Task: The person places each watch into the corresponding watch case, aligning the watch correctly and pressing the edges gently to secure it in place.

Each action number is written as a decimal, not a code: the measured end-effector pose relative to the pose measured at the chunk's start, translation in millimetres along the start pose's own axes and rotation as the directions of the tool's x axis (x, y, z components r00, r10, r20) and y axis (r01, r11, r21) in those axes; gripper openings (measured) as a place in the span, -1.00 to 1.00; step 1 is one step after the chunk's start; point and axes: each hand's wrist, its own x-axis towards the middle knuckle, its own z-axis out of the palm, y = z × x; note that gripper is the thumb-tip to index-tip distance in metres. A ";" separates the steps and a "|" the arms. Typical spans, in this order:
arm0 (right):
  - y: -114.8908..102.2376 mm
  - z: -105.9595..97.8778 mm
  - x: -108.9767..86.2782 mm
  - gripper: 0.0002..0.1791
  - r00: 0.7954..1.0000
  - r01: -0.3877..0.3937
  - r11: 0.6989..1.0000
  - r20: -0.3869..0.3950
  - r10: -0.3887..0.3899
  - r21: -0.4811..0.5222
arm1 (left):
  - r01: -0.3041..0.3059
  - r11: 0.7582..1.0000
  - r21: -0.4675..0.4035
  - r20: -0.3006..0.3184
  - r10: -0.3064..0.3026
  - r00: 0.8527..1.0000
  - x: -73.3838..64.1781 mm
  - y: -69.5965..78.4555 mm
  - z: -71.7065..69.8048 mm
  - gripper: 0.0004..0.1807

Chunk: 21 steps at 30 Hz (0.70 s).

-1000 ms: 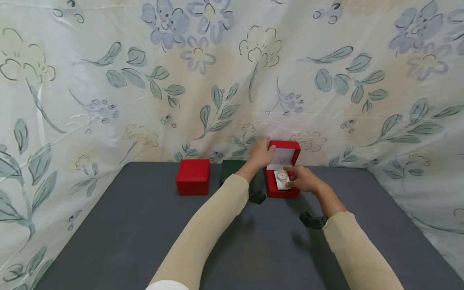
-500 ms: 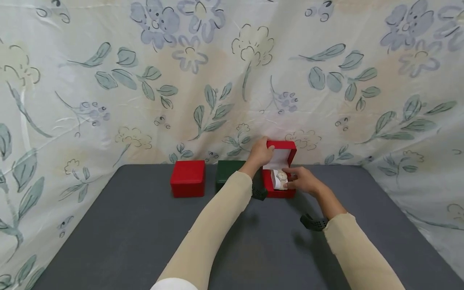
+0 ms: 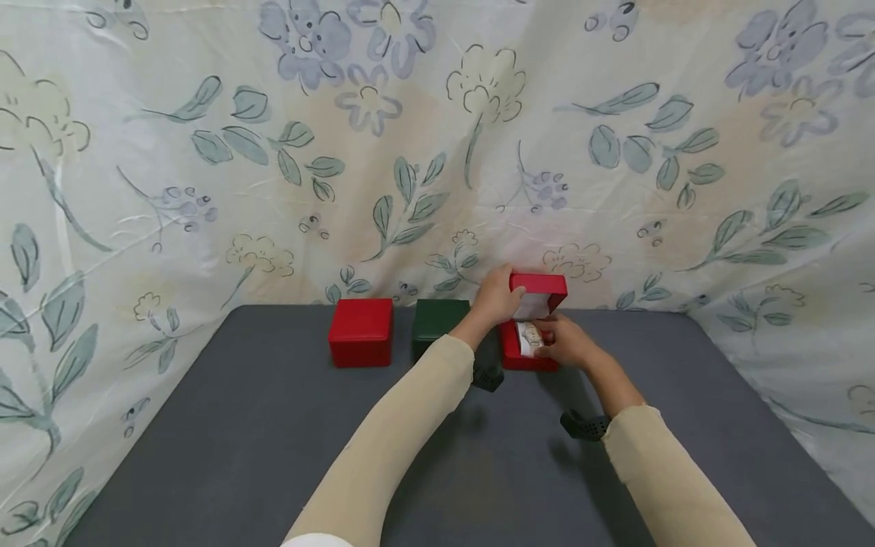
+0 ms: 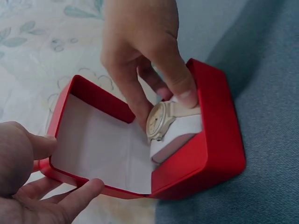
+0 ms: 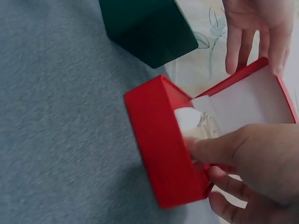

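A red watch box (image 3: 529, 362) stands with its lid raised at the back of the table, right of centre. My left hand (image 3: 497, 296) holds the lid (image 4: 91, 135) by its left edge, thumb and fingers on either side. Inside the box a pale wristwatch (image 4: 158, 122) sits round a white cushion (image 4: 177, 137). My right hand (image 3: 570, 340) reaches into the box and pinches the watch on its cushion; in the left wrist view its thumb lies on the strap and a finger is beside the dial. In the right wrist view that hand partly hides the watch.
A dark green box (image 3: 437, 319) stands just left of the open one, partly behind my left arm. Farther left is a closed red box (image 3: 361, 333). The grey table (image 3: 239, 425) ends at a floral cloth (image 3: 383, 190) hanging behind it.
The lid has tipped a little forward and down, with my left hand still holding it. My right hand stays at the watch. The head view has shifted slightly.
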 end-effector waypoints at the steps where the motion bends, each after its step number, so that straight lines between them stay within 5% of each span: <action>1: 0.2 0.9 -0.3 -0.28 1.000 0.002 1.000 0.002 -0.002 -0.001 | -0.001 1.000 0.004 0.001 0.001 1.000 -1.3 -0.2 0.3 -0.57; 9: -4.5 2.3 0.0 -0.38 1.000 0.008 0.997 -0.002 -0.008 -0.075 | -0.028 0.999 0.018 0.019 0.028 0.999 -10.2 -2.1 3.7 -0.55; 14: -1.3 8.4 -19.1 -0.40 0.986 -0.098 0.988 -0.122 0.112 0.116 | -0.031 0.999 0.021 -0.004 0.031 1.000 -15.8 -2.9 3.7 -0.61; 19: 4.2 8.7 -39.0 -0.48 0.901 -0.198 0.849 -0.251 0.355 0.490 | -0.076 0.996 0.044 -0.015 0.077 0.997 -23.8 -5.8 6.0 -0.65; 21: 4.8 7.2 -41.5 -0.37 0.890 -0.187 0.784 -0.236 0.391 0.593 | -0.090 0.994 0.064 -0.014 0.091 0.996 -28.1 -7.9 9.2 -0.66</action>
